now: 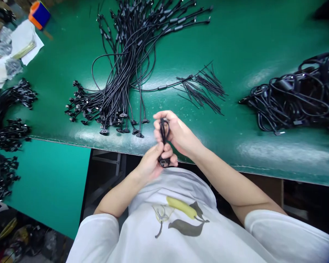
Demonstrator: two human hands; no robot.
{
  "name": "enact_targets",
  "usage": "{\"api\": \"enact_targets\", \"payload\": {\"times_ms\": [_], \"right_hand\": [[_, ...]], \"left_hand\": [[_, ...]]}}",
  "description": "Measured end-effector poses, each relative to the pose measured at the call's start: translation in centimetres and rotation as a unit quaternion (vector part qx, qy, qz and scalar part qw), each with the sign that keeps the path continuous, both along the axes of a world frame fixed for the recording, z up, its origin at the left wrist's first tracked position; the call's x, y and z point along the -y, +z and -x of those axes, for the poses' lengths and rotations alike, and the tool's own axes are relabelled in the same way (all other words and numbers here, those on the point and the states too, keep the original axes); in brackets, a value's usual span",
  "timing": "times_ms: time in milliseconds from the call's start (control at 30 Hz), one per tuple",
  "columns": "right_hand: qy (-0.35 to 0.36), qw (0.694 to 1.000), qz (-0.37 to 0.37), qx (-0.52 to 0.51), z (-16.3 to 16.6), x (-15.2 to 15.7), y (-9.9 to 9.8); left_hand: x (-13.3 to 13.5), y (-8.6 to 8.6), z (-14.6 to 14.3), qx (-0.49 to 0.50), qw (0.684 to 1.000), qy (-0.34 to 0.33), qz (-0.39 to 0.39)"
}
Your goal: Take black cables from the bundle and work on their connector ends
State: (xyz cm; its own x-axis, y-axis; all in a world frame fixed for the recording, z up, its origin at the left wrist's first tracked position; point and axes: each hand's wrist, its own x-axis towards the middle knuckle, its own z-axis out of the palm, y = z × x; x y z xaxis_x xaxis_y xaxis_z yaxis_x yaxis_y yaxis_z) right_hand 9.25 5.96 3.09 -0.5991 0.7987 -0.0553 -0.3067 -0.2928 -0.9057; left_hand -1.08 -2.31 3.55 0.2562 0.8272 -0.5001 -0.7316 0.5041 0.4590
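Observation:
A black cable (163, 135), folded into a small bundle, is held between my hands just over the table's near edge. My left hand (153, 159) is closed round its lower part, where a connector shows below the fingers. Around the upper loop curl the fingers of my right hand (174, 131). Beyond them lies a large pile of loose black cables (130, 62), their connectors fanned out at both ends. Thin black twist ties (201, 89) are scattered to the right of that pile.
Coiled black cables (293, 95) are heaped on the right of the green table (252, 40). More cable bundles (9, 113) lie at the left edge. An orange and blue object (39, 15) stands at upper left, near papers and plastic bags (24, 40).

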Motion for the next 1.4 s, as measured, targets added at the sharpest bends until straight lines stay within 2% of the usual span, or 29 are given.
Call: {"api": "enact_targets", "payload": {"times_ms": [33,100,167,233,300,433,500,567,633,667,733,800,833,867,933,967,1033,1100,1167,1233,1267,1300,1400], "right_hand": [[0.000,0.996,-0.087,0.025,-0.2,0.4,-0.4],[0.020,0.964,-0.249,0.087,-0.7,1.3,-1.4],[0.027,0.929,-0.342,0.141,-1.1,2.2,-2.3],[0.003,0.917,-0.361,0.169,-1.0,3.1,-3.0],[-0.036,0.919,-0.349,0.179,-0.6,3.8,-3.2],[-0.107,0.912,-0.348,0.191,0.1,4.5,-3.0],[-0.097,0.902,-0.373,0.193,-0.4,4.0,-2.5],[-0.054,0.885,-0.418,0.195,-1.6,2.7,-1.6],[-0.024,0.841,-0.498,0.211,-3.0,0.8,-0.4],[-0.012,0.802,-0.553,0.227,-3.7,-0.1,0.3],[0.023,0.699,-0.663,0.265,-4.6,-1.6,1.5],[0.106,0.598,-0.739,0.293,-5.2,-2.3,2.2],[0.149,0.565,-0.750,0.308,-5.3,-2.2,2.3],[0.184,0.547,-0.750,0.323,-5.5,-2.0,2.2],[0.225,0.534,-0.733,0.357,-5.8,-0.9,1.8],[0.229,0.536,-0.721,0.374,-6.0,-0.2,1.5],[0.231,0.544,-0.699,0.402,-6.5,1.2,0.7],[0.239,0.560,-0.674,0.418,-7.0,2.2,-0.1],[0.236,0.572,-0.666,0.417,-7.4,2.6,-0.7],[0.202,0.558,-0.695,0.407,-7.7,2.6,-1.1],[0.177,0.542,-0.717,0.400,-7.8,2.5,-1.3],[0.151,0.524,-0.740,0.395,-7.9,2.4,-1.3],[0.091,0.470,-0.781,0.401,-8.1,2.1,-1.3]], "left_hand": [[-0.5,0.2,0.4,0.000,0.999,0.045,0.003],[-1.6,0.7,1.2,-0.006,0.993,0.120,0.017],[-2.4,1.1,1.5,-0.015,0.987,0.154,0.035],[-2.8,1.4,1.3,-0.017,0.986,0.160,0.046],[-2.9,1.5,0.6,-0.018,0.983,0.176,0.045],[-2.6,1.2,-0.8,-0.051,0.974,0.220,0.018],[-2.4,1.0,-0.8,-0.083,0.973,0.215,-0.006],[-2.1,0.8,-0.4,-0.108,0.979,0.171,-0.039],[-1.7,0.8,0.2,-0.130,0.985,0.090,-0.071],[-1.4,0.8,0.6,-0.145,0.985,0.041,-0.082],[-0.8,1.0,1.4,-0.183,0.977,-0.059,-0.094],[-0.3,1.1,2.2,-0.214,0.959,-0.159,-0.099],[-0.1,1.1,2.6,-0.227,0.946,-0.210,-0.102],[0.0,1.1,2.9,-0.244,0.929,-0.256,-0.109],[0.1,1.1,3.4,-0.302,0.880,-0.337,-0.145],[0.2,1.0,3.5,-0.348,0.845,-0.368,-0.172],[0.3,0.9,3.4,-0.457,0.755,-0.408,-0.233],[0.3,0.7,3.1,-0.547,0.666,-0.417,-0.290],[0.2,0.5,2.8,-0.599,0.611,-0.397,-0.332],[0.1,0.4,2.6,-0.620,0.598,-0.371,-0.346],[-0.1,0.4,2.5,-0.618,0.608,-0.367,-0.337],[-0.2,0.4,2.5,-0.605,0.629,-0.370,-0.318],[-0.7,0.4,2.5,-0.522,0.720,-0.392,-0.236]]}}
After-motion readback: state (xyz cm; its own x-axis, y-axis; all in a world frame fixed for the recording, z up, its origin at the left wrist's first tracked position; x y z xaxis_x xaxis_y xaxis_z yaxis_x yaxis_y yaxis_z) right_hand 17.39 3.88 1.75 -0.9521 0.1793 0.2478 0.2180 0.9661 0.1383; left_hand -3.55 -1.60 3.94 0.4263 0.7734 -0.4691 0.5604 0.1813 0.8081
